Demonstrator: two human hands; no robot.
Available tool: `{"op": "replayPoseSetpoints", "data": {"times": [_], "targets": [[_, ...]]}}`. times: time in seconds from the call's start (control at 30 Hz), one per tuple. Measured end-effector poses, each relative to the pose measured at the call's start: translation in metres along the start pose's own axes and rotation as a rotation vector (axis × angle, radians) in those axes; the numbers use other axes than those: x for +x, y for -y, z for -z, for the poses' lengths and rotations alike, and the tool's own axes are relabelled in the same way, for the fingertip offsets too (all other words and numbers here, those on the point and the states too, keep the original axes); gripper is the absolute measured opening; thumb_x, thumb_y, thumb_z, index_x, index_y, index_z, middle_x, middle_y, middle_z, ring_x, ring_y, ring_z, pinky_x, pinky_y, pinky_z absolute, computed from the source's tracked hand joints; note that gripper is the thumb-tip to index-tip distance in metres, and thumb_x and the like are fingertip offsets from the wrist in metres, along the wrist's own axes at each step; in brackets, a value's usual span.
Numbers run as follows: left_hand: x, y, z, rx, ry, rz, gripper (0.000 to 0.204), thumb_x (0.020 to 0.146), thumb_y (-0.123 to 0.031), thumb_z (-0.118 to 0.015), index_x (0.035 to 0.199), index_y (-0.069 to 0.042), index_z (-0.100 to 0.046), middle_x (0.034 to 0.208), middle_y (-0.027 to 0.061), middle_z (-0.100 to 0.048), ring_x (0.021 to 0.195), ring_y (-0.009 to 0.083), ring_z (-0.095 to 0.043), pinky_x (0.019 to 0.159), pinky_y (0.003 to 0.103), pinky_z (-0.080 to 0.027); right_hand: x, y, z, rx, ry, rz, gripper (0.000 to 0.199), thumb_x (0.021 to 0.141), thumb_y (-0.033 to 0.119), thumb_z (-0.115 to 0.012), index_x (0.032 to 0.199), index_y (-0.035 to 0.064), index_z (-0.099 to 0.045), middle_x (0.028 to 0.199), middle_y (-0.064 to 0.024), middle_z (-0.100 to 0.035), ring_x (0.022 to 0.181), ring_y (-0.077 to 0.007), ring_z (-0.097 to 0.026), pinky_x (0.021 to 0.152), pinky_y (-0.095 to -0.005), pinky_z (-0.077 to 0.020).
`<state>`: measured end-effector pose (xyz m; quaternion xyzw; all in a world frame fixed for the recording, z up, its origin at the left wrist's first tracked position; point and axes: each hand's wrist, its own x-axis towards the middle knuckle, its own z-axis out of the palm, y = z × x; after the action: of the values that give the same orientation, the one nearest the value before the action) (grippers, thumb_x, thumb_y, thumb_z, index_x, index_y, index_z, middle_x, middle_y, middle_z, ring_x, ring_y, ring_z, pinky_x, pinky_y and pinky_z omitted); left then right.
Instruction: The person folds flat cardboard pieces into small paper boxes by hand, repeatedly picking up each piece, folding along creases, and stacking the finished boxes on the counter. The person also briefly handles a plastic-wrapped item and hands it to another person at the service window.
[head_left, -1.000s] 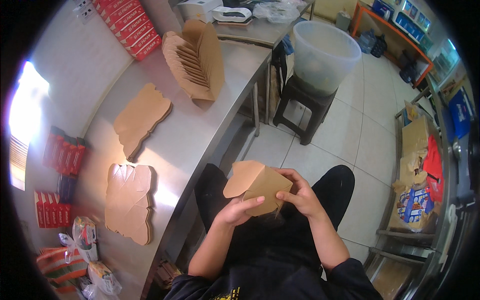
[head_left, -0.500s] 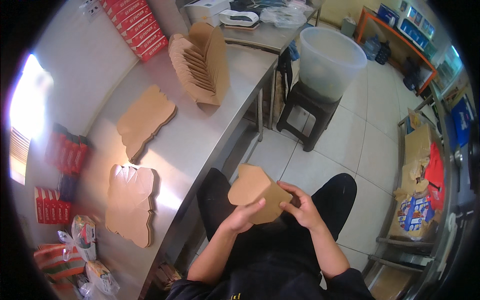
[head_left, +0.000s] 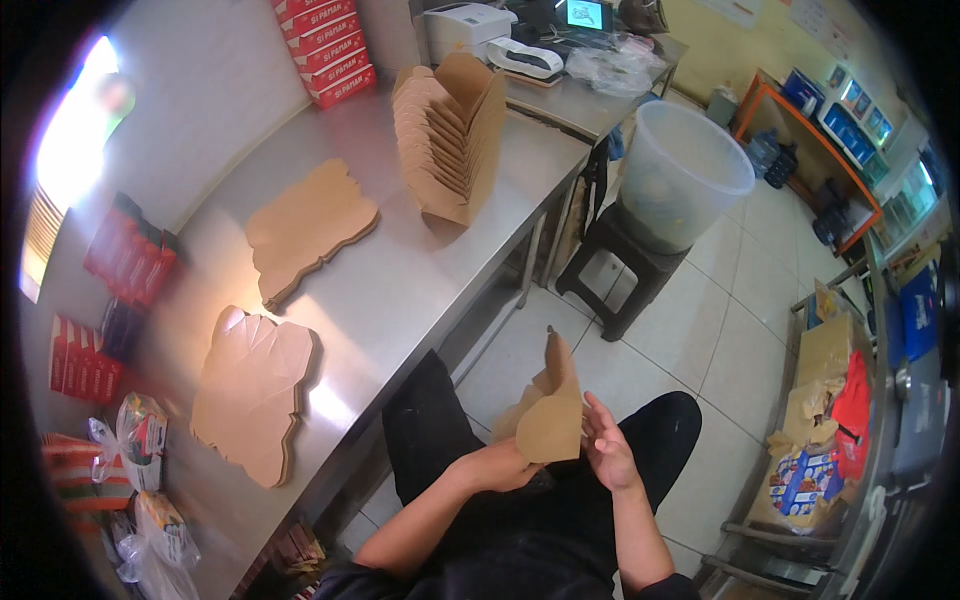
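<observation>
A brown cardboard food box (head_left: 550, 420), partly folded with its flaps standing up, is held over my lap. My left hand (head_left: 500, 466) grips it from below on the left side, and part of those fingers is hidden behind the card. Beside its right edge, my right hand (head_left: 609, 447) has its fingers stretched out and apart; whether the fingertips touch the card I cannot tell. On the steel table to my left lie two stacks of flat box blanks, a nearer stack (head_left: 250, 395) and a farther stack (head_left: 310, 225). Beyond them stands a nested row of folded boxes (head_left: 450, 140).
The steel table (head_left: 400, 300) runs along my left. Red boxes (head_left: 335, 55) stand by the wall, and bagged packets (head_left: 145, 440) lie at the near left. Ahead, a translucent tub (head_left: 690, 170) rests on a black stool (head_left: 625, 265). A shelf with cardboard (head_left: 825, 370) stands at right.
The box has been turned so its side and flaps face differently. My right hand has opened and come off its grip. The view has shifted slightly.
</observation>
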<state>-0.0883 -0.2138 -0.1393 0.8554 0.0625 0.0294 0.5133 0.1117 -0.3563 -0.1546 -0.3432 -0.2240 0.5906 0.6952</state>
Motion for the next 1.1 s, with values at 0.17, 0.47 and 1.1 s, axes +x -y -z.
{"op": "replayPoseSetpoints", "data": {"times": [0.17,0.47,1.1], "targets": [[-0.002,0.004,-0.014,0.028,0.128,0.152,0.032,0.098,-0.007,-0.053,0.129,-0.001,-0.061,0.126,0.0255,-0.067,0.12,0.0451,-0.061,0.1,0.049,-0.051,0.008,-0.023,-0.002,-0.527,-0.261,0.071,0.044,0.099,0.014,-0.073,0.138,0.0019,-0.056,0.126,-0.0066,-0.066,0.115,-0.0146,-0.062,0.096,-0.0307,-0.0507],[-0.017,0.027,0.0,-0.302,0.261,0.059,0.069,0.098,-0.047,-0.071,0.146,0.0,-0.052,0.137,0.0158,-0.065,0.128,0.0256,-0.061,0.105,0.038,-0.051,0.001,-0.047,0.005,-0.841,-0.415,0.129,0.014,0.094,0.011,-0.078,0.102,0.001,-0.071,0.106,-0.0073,-0.071,0.092,-0.0146,-0.067,0.084,-0.0295,-0.0535],[0.02,0.016,-0.037,-0.55,-0.72,0.33,0.035,0.108,-0.025,-0.059,0.127,0.004,-0.065,0.115,0.0139,-0.073,0.107,0.0206,-0.067,0.093,0.037,-0.053,0.004,-0.054,-0.042,-0.881,-0.522,0.122,0.015,0.096,0.014,-0.077,0.092,0.0018,-0.069,0.138,-0.0157,-0.059,0.126,-0.0261,-0.059,0.103,-0.0377,-0.0494]]}}
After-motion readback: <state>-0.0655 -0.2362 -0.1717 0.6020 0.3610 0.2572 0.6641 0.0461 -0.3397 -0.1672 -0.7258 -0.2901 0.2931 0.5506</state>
